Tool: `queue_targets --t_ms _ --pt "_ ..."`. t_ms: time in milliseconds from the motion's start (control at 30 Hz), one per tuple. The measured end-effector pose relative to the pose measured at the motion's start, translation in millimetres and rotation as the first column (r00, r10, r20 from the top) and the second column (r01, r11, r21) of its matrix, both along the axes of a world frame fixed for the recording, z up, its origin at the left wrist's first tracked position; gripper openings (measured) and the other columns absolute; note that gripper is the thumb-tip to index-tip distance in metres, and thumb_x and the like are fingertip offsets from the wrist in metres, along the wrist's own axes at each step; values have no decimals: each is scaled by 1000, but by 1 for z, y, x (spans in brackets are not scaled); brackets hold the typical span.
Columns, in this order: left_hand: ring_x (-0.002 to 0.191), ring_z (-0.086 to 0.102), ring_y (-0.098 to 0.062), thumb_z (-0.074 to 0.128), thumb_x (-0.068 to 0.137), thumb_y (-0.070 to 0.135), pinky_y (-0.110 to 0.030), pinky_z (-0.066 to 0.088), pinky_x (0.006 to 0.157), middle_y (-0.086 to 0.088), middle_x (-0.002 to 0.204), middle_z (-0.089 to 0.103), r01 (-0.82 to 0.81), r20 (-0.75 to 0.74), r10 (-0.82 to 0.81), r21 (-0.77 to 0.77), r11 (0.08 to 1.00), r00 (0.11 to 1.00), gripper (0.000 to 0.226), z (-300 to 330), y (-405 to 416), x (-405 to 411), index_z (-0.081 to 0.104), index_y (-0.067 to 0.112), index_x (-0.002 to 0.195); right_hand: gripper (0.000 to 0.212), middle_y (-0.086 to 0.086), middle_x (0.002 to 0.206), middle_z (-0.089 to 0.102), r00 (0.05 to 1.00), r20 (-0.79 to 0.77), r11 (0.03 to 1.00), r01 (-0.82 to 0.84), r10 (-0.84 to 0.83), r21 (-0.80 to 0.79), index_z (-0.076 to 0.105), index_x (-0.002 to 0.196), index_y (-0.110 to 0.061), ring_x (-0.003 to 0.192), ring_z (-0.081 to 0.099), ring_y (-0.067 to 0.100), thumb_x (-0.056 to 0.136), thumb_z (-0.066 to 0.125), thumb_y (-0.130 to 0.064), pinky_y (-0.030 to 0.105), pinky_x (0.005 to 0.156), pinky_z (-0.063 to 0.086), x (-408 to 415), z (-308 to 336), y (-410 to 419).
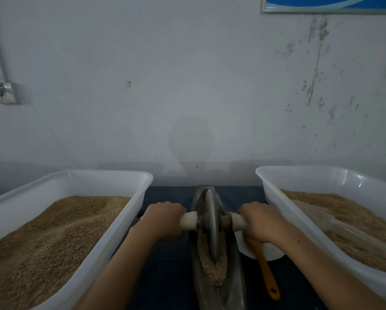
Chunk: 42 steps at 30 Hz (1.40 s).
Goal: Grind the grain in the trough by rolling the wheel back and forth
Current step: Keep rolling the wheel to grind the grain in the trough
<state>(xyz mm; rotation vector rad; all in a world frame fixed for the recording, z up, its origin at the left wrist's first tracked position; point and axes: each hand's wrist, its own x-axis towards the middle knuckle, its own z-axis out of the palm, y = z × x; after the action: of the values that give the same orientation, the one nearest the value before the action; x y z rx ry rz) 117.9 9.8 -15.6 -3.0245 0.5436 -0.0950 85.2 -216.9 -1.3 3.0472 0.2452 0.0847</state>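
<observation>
A narrow boat-shaped metal trough [233, 285] runs away from me down the middle of the dark table. Brown grain [212, 268] lies in its near half. A thin metal wheel [211, 222] stands upright in the trough on a wooden axle with white handle sleeves. My left hand [162, 220] grips the left handle [188, 221]. My right hand [260, 221] grips the right handle [239, 222]. The wheel sits past the grain heap, toward the trough's far half.
Large white plastic tubs of grain stand on both sides, the left tub [129, 220] and the right tub [274, 202]. A white bowl [270, 251] with an orange-handled tool [267, 274] lies under my right wrist. A stained wall [187, 86] rises just behind the table.
</observation>
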Motion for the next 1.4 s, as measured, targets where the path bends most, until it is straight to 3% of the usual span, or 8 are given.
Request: queue_targets --t_ms 100,267,533,633,733,867,1000,1400 --pt "94 61 -21 60 83 37 -30 41 71 0 105 64 -16 217 22 -29 999 976 30 -6 -3 -2 52 25 109 13 -1 100 63 976 219 998 -11 -1 56 51 92 -23 94 60 19 87 56 -13 28 79 41 2 -11 2" --pt "93 60 -19 59 85 37 -29 38 70 0 104 63 -11 266 18 -30 999 964 29 -6 -6 0 51 24 110 17 -3 99 63 977 211 997 -13 -5 83 46 88 -26 92 60 18 85 58 -14 27 74 37 6 -14 -3" --pt "95 58 -18 67 81 33 -28 42 77 -4 113 63 6 -191 -8 -12 1000 982 42 6 0 0 56 18 118 24 3 100 65 988 -147 999 -42 38 -29 64 106 -18 90 63 18 82 63 -17 28 75 51 6 5 -7" --pt "86 55 -15 67 80 32 -28 41 74 -3 109 64 7 -219 -14 -33 999 976 38 6 1 -1 58 19 115 26 4 100 66 984 -177 998 -41 34 -37 65 108 -17 90 64 17 82 64 -18 26 70 48 5 6 -7" --pt "95 59 -19 67 80 34 -30 42 76 -2 110 64 12 -113 -12 -2 1000 993 39 5 0 -1 58 21 115 24 3 103 66 989 -146 999 -29 26 -17 64 108 -17 92 64 17 84 63 -17 28 79 51 6 3 -7" --pt "97 60 -21 62 82 35 -32 43 74 -1 107 64 -7 130 6 7 1000 991 32 -1 -3 -1 54 23 110 10 1 101 63 997 73 999 -21 19 27 55 93 -21 91 61 18 86 58 -14 30 79 48 4 -5 -4" --pt "95 61 -21 59 85 34 -31 42 73 -1 105 64 -25 209 31 -31 999 977 28 -7 -5 -2 52 24 110 18 -3 100 62 970 239 998 -48 34 51 43 88 -27 94 59 17 87 59 -17 29 82 41 3 -10 -1" --pt "98 60 -21 66 81 32 -30 44 78 -3 110 63 3 -132 1 33 999 991 39 6 -3 -4 57 18 116 26 4 101 65 983 -179 999 -47 42 -21 62 109 -18 88 62 17 83 64 -18 27 70 45 -1 10 -5"
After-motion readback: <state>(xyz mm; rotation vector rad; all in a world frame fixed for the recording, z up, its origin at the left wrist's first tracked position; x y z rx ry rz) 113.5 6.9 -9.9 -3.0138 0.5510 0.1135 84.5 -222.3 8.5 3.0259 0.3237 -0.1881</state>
